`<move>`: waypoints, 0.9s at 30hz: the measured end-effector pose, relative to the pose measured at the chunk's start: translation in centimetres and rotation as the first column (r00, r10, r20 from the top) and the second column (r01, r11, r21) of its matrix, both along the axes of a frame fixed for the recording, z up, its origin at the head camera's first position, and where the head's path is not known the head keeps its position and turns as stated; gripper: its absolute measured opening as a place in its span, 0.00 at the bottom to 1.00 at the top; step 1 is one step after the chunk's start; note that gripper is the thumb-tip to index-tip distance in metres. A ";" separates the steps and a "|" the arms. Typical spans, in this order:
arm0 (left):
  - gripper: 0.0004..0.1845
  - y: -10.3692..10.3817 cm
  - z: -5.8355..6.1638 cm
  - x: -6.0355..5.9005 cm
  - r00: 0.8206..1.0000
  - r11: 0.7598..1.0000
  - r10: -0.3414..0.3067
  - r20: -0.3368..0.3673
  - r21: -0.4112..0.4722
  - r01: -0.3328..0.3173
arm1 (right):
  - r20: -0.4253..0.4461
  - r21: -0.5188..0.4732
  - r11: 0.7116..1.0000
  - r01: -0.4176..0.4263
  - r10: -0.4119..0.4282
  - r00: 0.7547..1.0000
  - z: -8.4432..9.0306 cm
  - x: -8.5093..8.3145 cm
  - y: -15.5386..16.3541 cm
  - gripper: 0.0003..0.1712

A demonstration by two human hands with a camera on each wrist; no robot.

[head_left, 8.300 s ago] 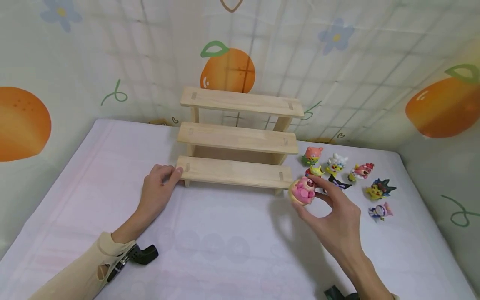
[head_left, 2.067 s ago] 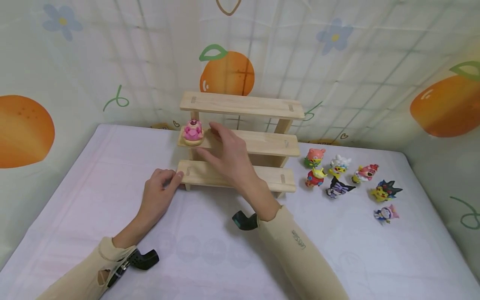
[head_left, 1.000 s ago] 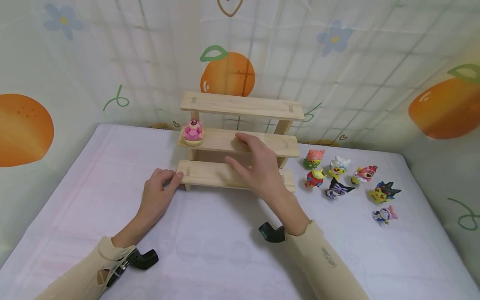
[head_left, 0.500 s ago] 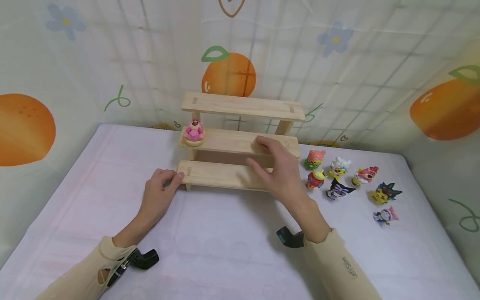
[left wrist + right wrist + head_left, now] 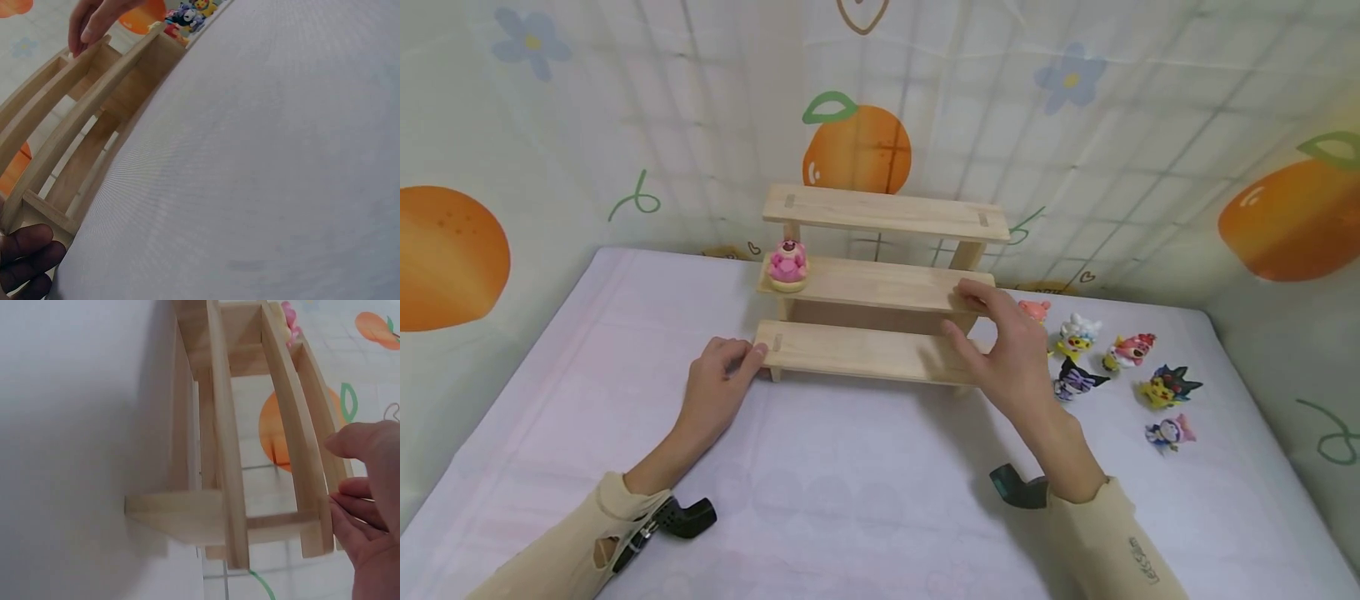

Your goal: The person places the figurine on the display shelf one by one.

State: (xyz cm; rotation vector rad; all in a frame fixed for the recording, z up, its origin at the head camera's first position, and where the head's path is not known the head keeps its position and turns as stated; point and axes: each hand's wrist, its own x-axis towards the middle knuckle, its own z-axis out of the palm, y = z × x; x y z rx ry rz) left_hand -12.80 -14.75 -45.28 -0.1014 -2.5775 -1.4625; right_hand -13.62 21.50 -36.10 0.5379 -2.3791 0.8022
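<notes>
Bed sheet (image 5: 850, 500): pale lilac-white, spread under everything I logged; the wooden shelf stood toward its far edge.
Wooden shelf (image 5: 872, 287): three stepped tiers of pale wood, upright, taken here as my landmark.
Left hand (image 5: 715, 387): I recorded it resting on the sheet at the shelf's lower left corner, fingers loosely bent, fingertips (image 5: 25, 259) against the end of the bottom tier; nothing clasped in it.
Right hand (image 5: 1003, 354): at the shelf's right end, fingers relaxed and spread, tips on the right end of the middle tier, thumb before the bottom tier; empty, gripping nothing.
Pink bear figure (image 5: 787, 265): upright on the shelf's middle tier, at its left end, well apart from both hands.
Figure cluster (image 5: 1112, 358): small toys on the sheet to the right of the shelf, just beyond the right hand.
White-haired figure (image 5: 1075, 332): nearest the shelf's right side among those in full view.
Black-and-purple figure (image 5: 1075, 379): in front of it, just right of the right hand.
Yellow spiky figure (image 5: 1168, 385): farther right of the shelf.
Purple figure (image 5: 1167, 432): farthest from the shelf, nearest me.
</notes>
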 end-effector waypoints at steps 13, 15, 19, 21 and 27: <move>0.19 0.1 0.2 0.0 1.000 1.000 0.000 0.000 0.002 0.000 | -0.036 -0.003 0.998 0.059 -0.059 0.998 0.1 0.9 1.9 0.28; 0.19 0.1 0.2 0.0 1.000 1.000 -0.005 -0.006 0.002 0.005 | -0.019 -0.005 0.997 0.076 -0.076 0.997 0.2 1.0 2.2 0.28; 0.19 0.2 0.2 0.0 1.000 1.000 -0.011 -0.005 0.014 0.011 | 0.019 0.000 0.994 0.111 -0.111 0.994 0.4 1.3 3.0 0.28; 0.19 0.1 0.3 0.1 1.000 1.000 -0.010 0.001 0.015 0.010 | 0.031 0.001 0.993 0.121 -0.121 0.992 0.5 1.4 3.5 0.29; 0.19 0.0 0.3 0.1 1.000 1.000 -0.003 0.009 0.002 0.003 | 0.084 0.049 0.987 0.153 -0.157 0.984 0.9 1.8 4.9 0.29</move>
